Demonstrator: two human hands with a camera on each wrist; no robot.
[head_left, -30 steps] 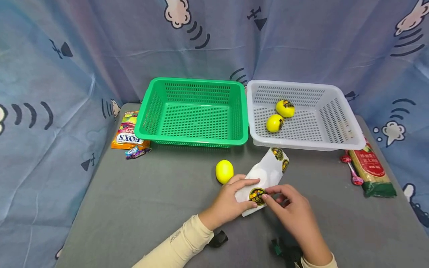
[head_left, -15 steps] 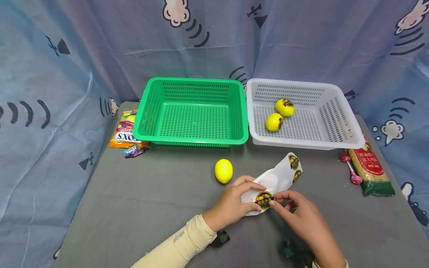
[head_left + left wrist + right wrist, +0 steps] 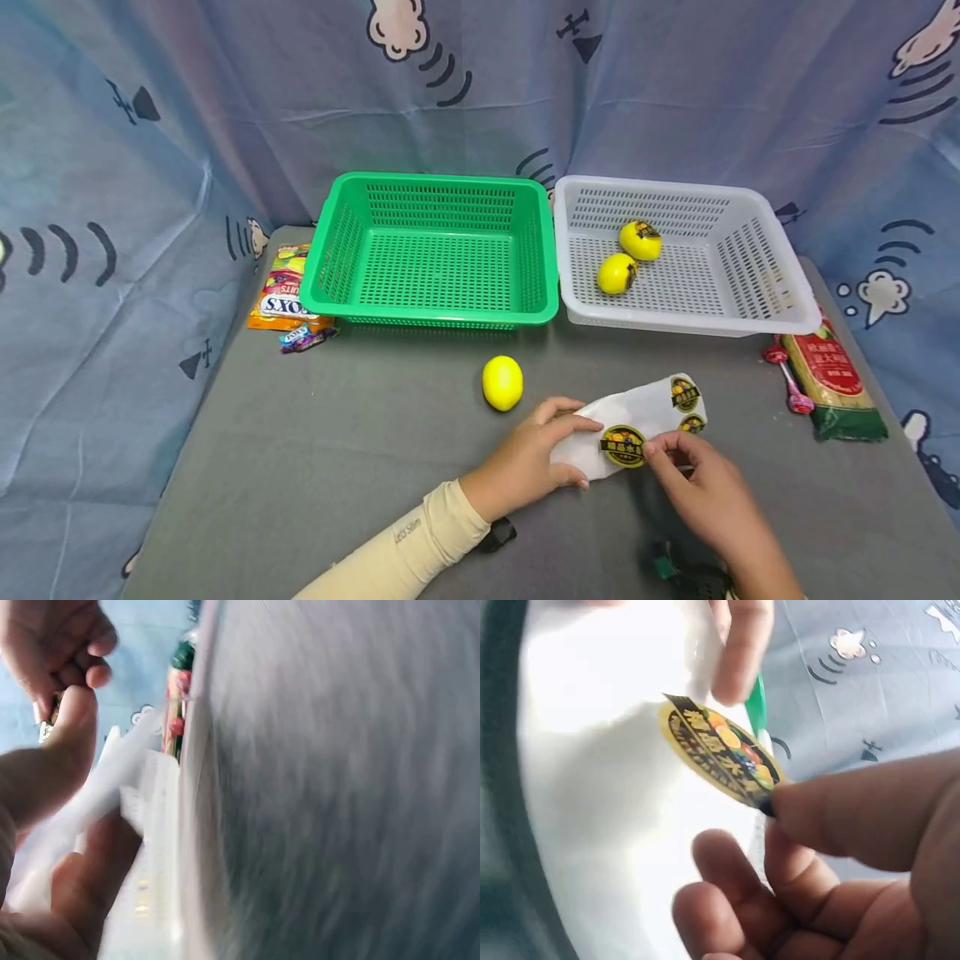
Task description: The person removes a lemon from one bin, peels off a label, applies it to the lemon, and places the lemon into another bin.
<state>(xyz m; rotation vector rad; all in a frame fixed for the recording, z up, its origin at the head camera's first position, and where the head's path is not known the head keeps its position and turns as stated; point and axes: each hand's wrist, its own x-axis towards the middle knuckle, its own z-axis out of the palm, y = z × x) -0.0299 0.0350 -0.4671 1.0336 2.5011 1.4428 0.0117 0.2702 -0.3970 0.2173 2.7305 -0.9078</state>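
My left hand [image 3: 521,467] holds the near end of a white sticker sheet [image 3: 592,417], with the sheet between thumb and fingers in the left wrist view. Two round black-and-yellow stickers show at the sheet's far end. My right hand [image 3: 708,492] pinches the edge of another round sticker [image 3: 720,750] between thumb and forefinger. This fruit-printed sticker stands out from the sheet in the right wrist view; whether any of it still touches is unclear. A plain yellow lemon [image 3: 502,383] lies on the table just beyond my left fingers.
Behind stand a green basket [image 3: 427,318] and, to its right, a white basket [image 3: 690,323] with two stickered lemons [image 3: 640,241]. Candy packs [image 3: 285,292] lie at the left. A lollipop [image 3: 791,383] and a red-and-green food packet [image 3: 832,375] lie at the right.
Both hands have shifted right along with the sheet, which has swung clockwise to lie flatter across the view. The sticker pinched in my right hand has moved right too. The lemon has stayed put.
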